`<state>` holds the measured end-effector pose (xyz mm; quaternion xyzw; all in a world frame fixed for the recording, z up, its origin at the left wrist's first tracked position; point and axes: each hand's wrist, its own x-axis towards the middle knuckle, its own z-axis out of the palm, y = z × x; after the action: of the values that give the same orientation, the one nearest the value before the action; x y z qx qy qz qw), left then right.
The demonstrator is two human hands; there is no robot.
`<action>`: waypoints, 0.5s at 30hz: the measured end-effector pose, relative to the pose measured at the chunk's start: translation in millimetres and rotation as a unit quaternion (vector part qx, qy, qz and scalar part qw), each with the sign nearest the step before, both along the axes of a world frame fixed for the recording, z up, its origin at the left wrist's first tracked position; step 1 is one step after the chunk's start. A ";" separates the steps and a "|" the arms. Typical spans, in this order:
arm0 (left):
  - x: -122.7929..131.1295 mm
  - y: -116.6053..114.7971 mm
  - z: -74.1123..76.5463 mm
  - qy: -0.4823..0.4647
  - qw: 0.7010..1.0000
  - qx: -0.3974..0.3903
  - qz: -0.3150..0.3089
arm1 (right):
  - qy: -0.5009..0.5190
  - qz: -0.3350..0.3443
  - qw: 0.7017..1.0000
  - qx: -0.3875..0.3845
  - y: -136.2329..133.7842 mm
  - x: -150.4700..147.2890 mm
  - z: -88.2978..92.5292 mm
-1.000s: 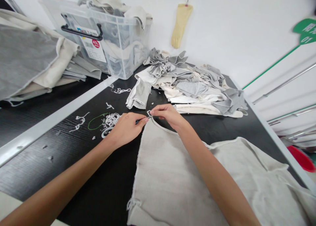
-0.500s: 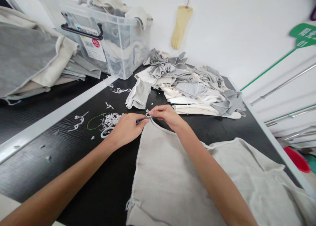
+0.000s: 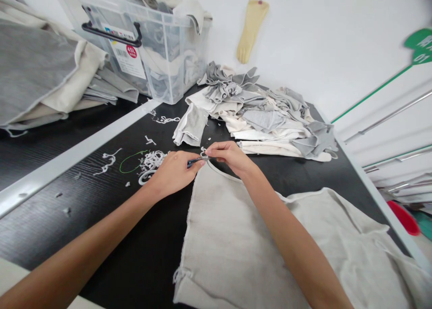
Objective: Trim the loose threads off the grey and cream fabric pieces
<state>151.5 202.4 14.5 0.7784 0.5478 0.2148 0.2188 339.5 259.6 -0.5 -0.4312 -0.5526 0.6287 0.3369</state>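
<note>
My left hand (image 3: 176, 173) is closed around small thread snips (image 3: 193, 162) with a dark blue handle; most of the tool is hidden by my fingers. Their metal tip meets the far corner of a light grey cloth (image 3: 236, 228) spread flat on the table. At that same corner, my right hand (image 3: 231, 155) pinches a short off-white thread end (image 3: 203, 150) standing up from the hem. A frayed tuft (image 3: 182, 274) hangs at the cloth's near left corner. Beside my left wrist lies a heap of white thread scraps (image 3: 153, 159) with a pale ring next to it.
Crumpled grey and cream cloths (image 3: 270, 120) are piled at the back. A clear plastic bin (image 3: 168, 56) full of cloth stands back left, near a folded stack (image 3: 37, 70). A metal strip (image 3: 77, 156) crosses the black table (image 3: 135, 255). A yellow glove (image 3: 251, 32) hangs on the wall.
The view has shifted slightly, so the background sits a little higher and to the right. Both hands stay together at the cloth's corner, with their grips the same.
</note>
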 end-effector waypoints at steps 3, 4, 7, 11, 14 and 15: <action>0.8 -0.5 -0.9 0.006 1.000 0.010 0.005 | 0.010 0.000 1.000 -0.003 -0.1 -0.6 0.4; 0.9 -0.6 -1.2 0.008 1.000 0.013 0.006 | 0.013 0.001 1.000 -0.004 -0.1 -0.8 0.5; 0.5 -0.3 -2.0 0.011 1.000 0.020 0.005 | 0.011 0.001 1.000 -0.004 -0.2 -1.2 0.4; -1.7 1.4 -2.9 0.004 1.000 0.020 0.006 | 0.005 -0.012 1.000 -0.004 -0.9 -1.9 0.2; -2.3 2.3 -3.4 -0.004 1.000 0.011 0.004 | 0.006 -0.010 1.000 -0.008 -1.4 -3.1 0.2; -2.1 2.2 -3.4 -0.002 1.000 0.007 0.001 | 0.006 -0.007 1.000 -0.009 -1.4 -3.3 0.3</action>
<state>149.4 204.6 11.1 0.7787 0.5468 0.2208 0.2143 336.2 258.2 -0.2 -0.4344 -0.5419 0.6337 0.3408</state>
